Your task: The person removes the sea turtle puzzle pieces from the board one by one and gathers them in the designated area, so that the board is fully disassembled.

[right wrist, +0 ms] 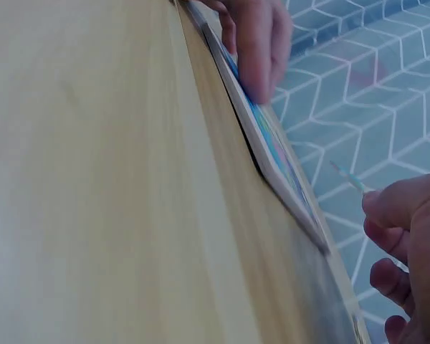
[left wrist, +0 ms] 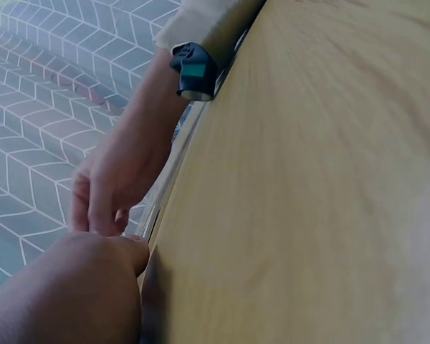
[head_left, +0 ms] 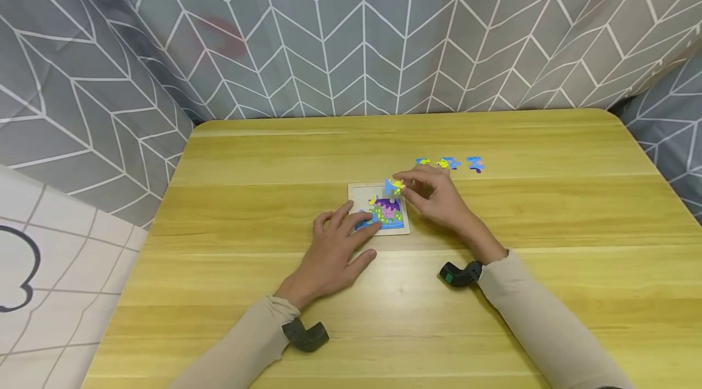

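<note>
A square puzzle tray [head_left: 359, 191] with a pale wooden rim lies on the table, partly filled with joined pieces in purple, pink, green and blue. My right hand [head_left: 436, 197] pinches a blue and yellow puzzle piece [head_left: 392, 186] between thumb and fingers, over the upper right of the tray. In the right wrist view that piece [right wrist: 349, 177] shows edge-on, raised above the tray [right wrist: 261, 147]. My left hand [head_left: 334, 252] lies with spread fingers at the tray's lower left, fingertips resting on the joined pieces.
Several loose puzzle pieces [head_left: 475, 163] lie beyond my right hand, some partly hidden by it. The wooden table [head_left: 247, 182] ends at a grey patterned curtain [head_left: 340, 35] behind. Black wrist devices [head_left: 460, 274] sit at both sleeves.
</note>
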Tool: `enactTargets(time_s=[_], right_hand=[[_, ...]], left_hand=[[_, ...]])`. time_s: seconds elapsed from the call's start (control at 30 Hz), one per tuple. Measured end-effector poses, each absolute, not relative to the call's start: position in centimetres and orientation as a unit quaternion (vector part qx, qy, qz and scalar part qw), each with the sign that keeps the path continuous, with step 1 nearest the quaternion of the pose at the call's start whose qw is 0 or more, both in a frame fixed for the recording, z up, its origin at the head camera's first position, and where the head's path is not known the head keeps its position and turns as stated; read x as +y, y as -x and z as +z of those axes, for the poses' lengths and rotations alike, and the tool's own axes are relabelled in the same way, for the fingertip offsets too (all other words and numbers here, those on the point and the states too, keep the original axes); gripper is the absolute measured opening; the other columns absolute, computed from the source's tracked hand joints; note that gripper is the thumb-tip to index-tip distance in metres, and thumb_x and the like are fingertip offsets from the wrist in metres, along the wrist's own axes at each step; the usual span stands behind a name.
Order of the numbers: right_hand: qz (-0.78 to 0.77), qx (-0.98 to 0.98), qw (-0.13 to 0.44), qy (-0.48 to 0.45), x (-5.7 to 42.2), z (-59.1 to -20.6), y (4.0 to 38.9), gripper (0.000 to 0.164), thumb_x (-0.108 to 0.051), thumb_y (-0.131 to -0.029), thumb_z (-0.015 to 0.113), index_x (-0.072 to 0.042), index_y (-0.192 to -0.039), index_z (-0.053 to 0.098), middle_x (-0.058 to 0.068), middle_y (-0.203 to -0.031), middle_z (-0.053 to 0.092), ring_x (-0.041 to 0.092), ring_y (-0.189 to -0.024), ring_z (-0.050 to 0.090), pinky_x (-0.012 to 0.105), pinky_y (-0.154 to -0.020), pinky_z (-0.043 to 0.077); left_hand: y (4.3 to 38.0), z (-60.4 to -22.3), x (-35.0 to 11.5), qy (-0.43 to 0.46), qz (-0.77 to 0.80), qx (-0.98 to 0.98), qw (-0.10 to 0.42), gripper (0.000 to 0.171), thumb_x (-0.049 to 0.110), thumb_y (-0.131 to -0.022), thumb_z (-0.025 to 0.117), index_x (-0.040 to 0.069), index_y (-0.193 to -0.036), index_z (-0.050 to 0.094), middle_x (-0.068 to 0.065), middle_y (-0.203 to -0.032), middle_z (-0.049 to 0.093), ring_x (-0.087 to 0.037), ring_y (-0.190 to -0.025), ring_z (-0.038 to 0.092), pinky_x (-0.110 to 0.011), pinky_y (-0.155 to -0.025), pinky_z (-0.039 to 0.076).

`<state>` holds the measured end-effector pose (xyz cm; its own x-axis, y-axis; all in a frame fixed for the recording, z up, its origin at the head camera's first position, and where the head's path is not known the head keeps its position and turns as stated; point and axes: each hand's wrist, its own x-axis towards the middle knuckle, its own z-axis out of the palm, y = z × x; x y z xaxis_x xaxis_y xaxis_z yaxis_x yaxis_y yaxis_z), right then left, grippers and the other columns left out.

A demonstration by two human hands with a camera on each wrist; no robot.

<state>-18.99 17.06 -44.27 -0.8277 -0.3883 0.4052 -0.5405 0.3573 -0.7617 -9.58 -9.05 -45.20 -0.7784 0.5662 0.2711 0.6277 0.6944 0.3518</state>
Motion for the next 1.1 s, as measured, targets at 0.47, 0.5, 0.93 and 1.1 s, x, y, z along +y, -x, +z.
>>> enactTargets(time_s=[0.47,0.5,0.93,1.1], right_hand=[[0.464,-0.852,0.085,-0.227,20.5,-42.7,18.0,0.025,0.016,-0.084,0.067,0.011,-0.108,0.073,0.024,-0.089,0.069,0.024,-0.082,0.058,0.021,-0.073,0.046],[0.459,-0.855,0.086,-0.225,20.9,-43.1,18.2,0.025,0.014,-0.085,0.068,0.009,-0.108,0.074,0.023,-0.089,0.070,0.025,-0.082,0.057,0.022,-0.073,0.045],[0.421,-0.875,0.067,-0.231,23.2,-44.9,19.5,0.026,0.004,-0.086,0.071,-0.009,-0.107,0.079,0.003,-0.087,0.066,0.016,-0.083,0.047,0.023,-0.074,0.034],[0.409,-0.881,0.063,-0.229,23.2,-44.8,19.5,0.027,0.004,-0.086,0.070,-0.009,-0.108,0.079,0.002,-0.087,0.064,0.016,-0.082,0.046,0.026,-0.074,0.032]], left_hand=[[9.6,-45.2,-9.1,0.321,-0.230,-0.916,0.064,0.046,0.039,-0.102,0.055,0.025,-0.146,0.057,-0.002,-0.148,0.054,-0.036,-0.151,0.032,-0.059,-0.111,0.024],[9.5,-45.2,-9.1,0.321,-0.230,-0.917,0.063,0.046,0.039,-0.102,0.055,0.026,-0.146,0.057,-0.001,-0.148,0.054,-0.037,-0.151,0.032,-0.059,-0.111,0.024],[9.5,-45.3,-9.1,0.318,-0.225,-0.919,0.062,0.045,0.039,-0.102,0.056,0.027,-0.146,0.057,-0.001,-0.149,0.054,-0.037,-0.152,0.031,-0.059,-0.112,0.023],[9.5,-45.3,-9.1,0.317,-0.224,-0.920,0.059,0.046,0.039,-0.102,0.056,0.028,-0.147,0.056,0.000,-0.149,0.054,-0.038,-0.152,0.030,-0.059,-0.112,0.023]])
